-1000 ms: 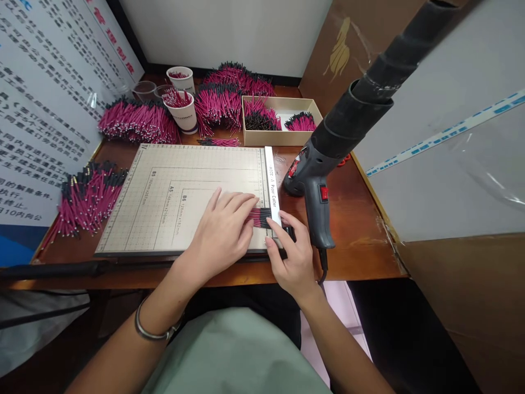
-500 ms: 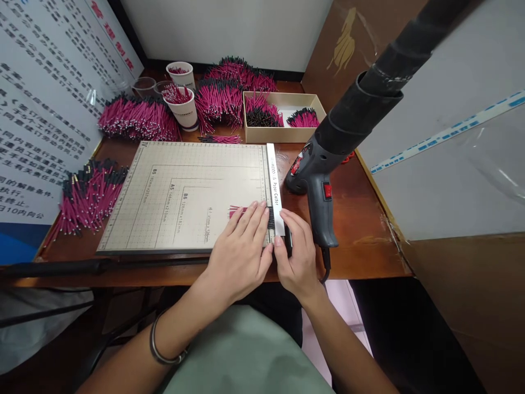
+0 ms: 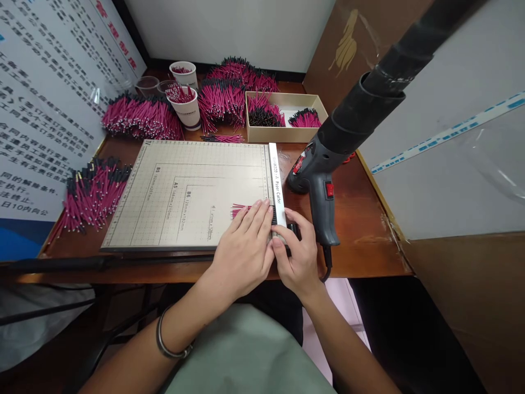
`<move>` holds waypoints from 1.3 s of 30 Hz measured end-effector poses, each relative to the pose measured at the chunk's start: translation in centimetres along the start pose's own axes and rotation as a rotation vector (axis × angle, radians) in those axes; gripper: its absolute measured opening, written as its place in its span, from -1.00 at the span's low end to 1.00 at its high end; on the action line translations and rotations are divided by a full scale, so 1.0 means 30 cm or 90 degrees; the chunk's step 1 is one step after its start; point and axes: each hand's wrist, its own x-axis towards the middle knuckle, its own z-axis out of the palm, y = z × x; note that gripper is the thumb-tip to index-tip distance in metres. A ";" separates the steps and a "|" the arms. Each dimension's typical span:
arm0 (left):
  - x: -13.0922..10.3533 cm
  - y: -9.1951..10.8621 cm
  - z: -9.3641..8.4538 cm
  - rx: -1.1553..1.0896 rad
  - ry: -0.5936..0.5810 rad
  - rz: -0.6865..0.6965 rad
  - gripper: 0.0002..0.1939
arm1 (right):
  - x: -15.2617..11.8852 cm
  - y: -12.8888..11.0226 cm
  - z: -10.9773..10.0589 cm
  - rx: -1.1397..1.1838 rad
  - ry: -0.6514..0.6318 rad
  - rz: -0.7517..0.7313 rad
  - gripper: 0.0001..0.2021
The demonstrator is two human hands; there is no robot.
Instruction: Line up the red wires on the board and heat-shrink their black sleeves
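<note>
My left hand [image 3: 245, 249] lies flat, palm down, over a small row of pink wires [image 3: 239, 209] on the paper cutter [image 3: 197, 158]. Pink ends stick out left of its fingers. Black ends [image 3: 274, 215] show on the right, against the cutter's white strip [image 3: 277, 180]. Curled around the near end of that strip is my right hand [image 3: 296, 249], its index finger lying across the strip beside the black ends. Its thumb is close to the left thumb. A black part [image 3: 292, 229] of the cutter shows partly behind the right fingers.
A heat gun [image 3: 322, 180] stands right of the cutter. Behind are a cardboard box [image 3: 283, 134] with wires, paper cups [image 3: 187, 116], and heaps of pink wires [image 3: 221, 104]. More wires [image 3: 92, 197] lie at left. A black bar [image 3: 57, 265] runs along the table's front edge.
My right hand's index finger has moved left and down across the strip's near end. My left hand stays flat on the wires. The whole view has shifted slightly.
</note>
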 end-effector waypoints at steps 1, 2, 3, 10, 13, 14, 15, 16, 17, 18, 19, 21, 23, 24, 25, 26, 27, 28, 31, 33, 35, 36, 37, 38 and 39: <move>0.000 0.001 0.001 -0.002 -0.006 -0.002 -0.40 | 0.000 -0.001 0.000 -0.003 -0.003 0.005 -0.71; 0.000 0.003 0.002 -0.005 -0.012 -0.003 -0.40 | 0.000 -0.002 0.000 -0.005 -0.006 0.010 -0.71; 0.000 0.004 0.003 -0.006 -0.017 -0.005 -0.40 | 0.000 -0.002 -0.001 -0.006 -0.009 0.014 -0.70; -0.001 0.020 0.011 -0.016 0.001 -0.024 -0.41 | 0.004 0.002 -0.012 0.015 -0.005 0.013 -0.71; 0.003 0.018 0.013 -0.019 0.008 -0.014 -0.41 | 0.004 0.006 -0.013 0.024 0.008 0.018 -0.73; 0.005 0.017 0.014 -0.019 0.009 -0.005 -0.41 | 0.004 0.007 -0.013 0.027 0.011 0.019 -0.74; 0.006 0.016 0.015 -0.018 0.009 0.004 -0.41 | 0.005 0.006 -0.012 0.031 0.013 0.020 -0.74; 0.007 0.016 0.017 -0.018 0.008 0.009 -0.41 | 0.005 0.006 -0.011 0.035 0.014 0.021 -0.74; 0.008 0.017 0.019 -0.019 0.008 0.009 -0.41 | 0.006 0.005 -0.010 0.038 0.015 0.021 -0.73; 0.009 0.019 0.022 -0.019 0.008 0.005 -0.41 | 0.007 0.004 -0.009 0.040 0.016 0.020 -0.73; 0.010 0.022 0.023 -0.018 0.009 -0.001 -0.41 | 0.008 0.004 -0.008 0.041 0.017 0.019 -0.72; 0.010 0.030 0.022 -0.016 0.014 -0.006 -0.41 | 0.010 0.005 -0.007 0.039 0.019 0.015 -0.71; 0.009 0.033 0.013 -0.020 0.024 -0.004 -0.41 | 0.010 0.010 -0.007 0.033 0.021 0.013 -0.71; 0.008 0.031 0.006 -0.023 0.030 -0.009 -0.41 | 0.010 0.013 -0.008 0.029 0.023 0.013 -0.71; 0.005 0.025 -0.004 -0.025 0.036 -0.020 -0.42 | 0.009 0.016 -0.010 0.025 0.025 0.014 -0.71; 0.001 0.016 -0.015 -0.026 0.039 -0.037 -0.42 | 0.007 0.017 -0.013 0.020 0.027 0.016 -0.71; -0.005 0.003 -0.026 -0.024 0.042 -0.056 -0.42 | 0.006 0.015 -0.016 0.014 0.030 0.020 -0.71; -0.012 -0.013 -0.037 -0.019 0.042 -0.074 -0.42 | 0.006 0.009 -0.020 0.008 0.032 0.024 -0.71; -0.040 -0.068 -0.059 0.000 0.040 -0.098 -0.44 | 0.013 -0.045 -0.030 -0.009 0.022 0.039 -0.63; -0.058 -0.101 -0.063 0.004 0.041 -0.101 -0.44 | 0.030 -0.101 -0.032 -0.031 -0.043 0.037 -0.55; -0.074 -0.126 -0.062 0.004 0.044 -0.107 -0.44 | 0.055 -0.156 -0.026 -0.067 -0.137 0.028 -0.45; -0.081 -0.134 -0.060 0.004 0.045 -0.112 -0.44 | 0.070 -0.178 -0.020 -0.085 -0.168 0.021 -0.39; -0.086 -0.141 -0.057 0.004 0.046 -0.116 -0.44 | 0.084 -0.195 -0.014 -0.102 -0.201 0.017 -0.35; -0.090 -0.146 -0.055 0.004 0.050 -0.120 -0.44 | 0.097 -0.206 -0.006 -0.117 -0.227 0.014 -0.32; -0.094 -0.149 -0.052 0.003 0.053 -0.122 -0.44 | 0.109 -0.212 0.002 -0.130 -0.249 0.011 -0.31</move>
